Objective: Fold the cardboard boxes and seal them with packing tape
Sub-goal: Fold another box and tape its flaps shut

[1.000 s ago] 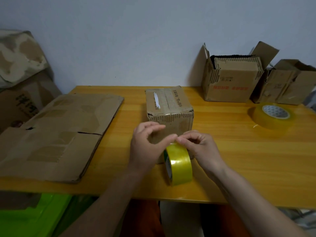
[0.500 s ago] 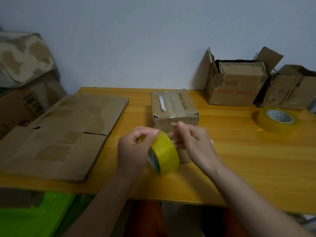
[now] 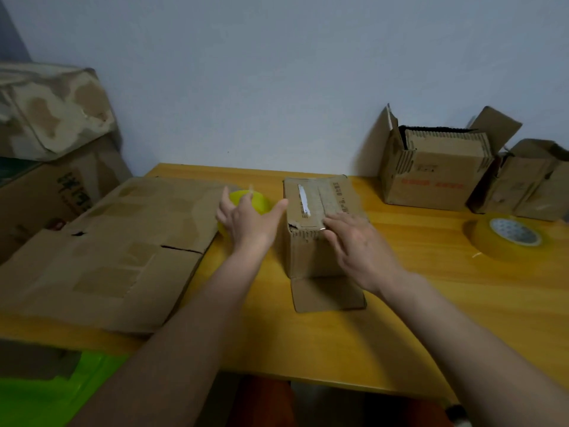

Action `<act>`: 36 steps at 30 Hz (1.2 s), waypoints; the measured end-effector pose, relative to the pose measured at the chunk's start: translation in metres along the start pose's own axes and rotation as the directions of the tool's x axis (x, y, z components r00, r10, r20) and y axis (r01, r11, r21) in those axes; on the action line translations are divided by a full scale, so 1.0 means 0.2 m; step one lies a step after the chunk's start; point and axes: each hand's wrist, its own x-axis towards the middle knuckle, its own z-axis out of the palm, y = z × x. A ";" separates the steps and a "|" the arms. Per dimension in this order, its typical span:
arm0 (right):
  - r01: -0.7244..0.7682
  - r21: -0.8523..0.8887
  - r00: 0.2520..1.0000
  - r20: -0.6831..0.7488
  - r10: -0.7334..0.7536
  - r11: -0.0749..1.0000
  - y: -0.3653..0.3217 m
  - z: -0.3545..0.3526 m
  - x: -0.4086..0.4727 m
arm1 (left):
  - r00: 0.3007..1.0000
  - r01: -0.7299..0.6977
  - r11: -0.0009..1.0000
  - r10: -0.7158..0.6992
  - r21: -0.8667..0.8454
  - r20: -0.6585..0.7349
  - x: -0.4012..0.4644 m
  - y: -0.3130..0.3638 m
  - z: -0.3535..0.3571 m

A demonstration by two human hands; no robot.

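Bare table (image 3: 431, 303) lies right of the small box (image 3: 311, 241); flattened cardboard (image 3: 107, 251) apparently crowds the left.

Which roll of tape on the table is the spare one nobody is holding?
Start at the two open brown cardboard boxes against the wall, at the right end of the yellow wooden table. Just in front of them a wide amber roll of packing tape lies flat. Its white core faces up, unlike the bright yellow roll at the left hand.
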 end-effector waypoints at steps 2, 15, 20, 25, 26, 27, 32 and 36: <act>0.012 -0.030 1.000 0.014 -0.011 0.999 0.00 -0.01 0.01 | 0.997 0.009 1.000 -0.011 0.023 0.074 0.02 0.03 0.08; -0.021 -0.091 0.929 0.367 0.053 0.996 0.13 -0.02 0.38 | 0.958 -0.017 0.982 -0.037 0.188 0.283 0.12 0.02 0.22; 0.016 -0.159 0.902 0.429 0.054 0.987 0.19 0.04 0.54 | 0.950 -0.042 0.978 -0.025 0.205 0.311 0.14 0.01 0.22; 0.008 -0.200 0.905 0.419 0.079 0.980 0.27 0.10 0.64 | 0.947 -0.059 0.980 -0.006 0.192 0.321 0.15 0.00 0.23; -0.012 -0.178 0.916 0.392 0.082 0.984 0.28 0.11 0.67 | 0.948 -0.058 0.981 -0.003 0.183 0.318 0.15 0.00 0.23; -0.034 -0.142 0.930 0.359 0.083 0.989 0.29 0.11 0.70 | 0.950 -0.058 0.983 0.001 0.173 0.313 0.15 0.00 0.23; -0.157 -0.050 0.932 0.324 0.165 0.986 0.33 0.16 0.81 | 0.957 -0.062 0.991 0.025 0.120 0.290 0.14 -0.02 0.24; -0.179 -0.104 0.920 0.335 0.204 0.978 0.34 0.19 0.85 | 0.961 -0.065 0.992 0.032 0.112 0.276 0.14 -0.04 0.24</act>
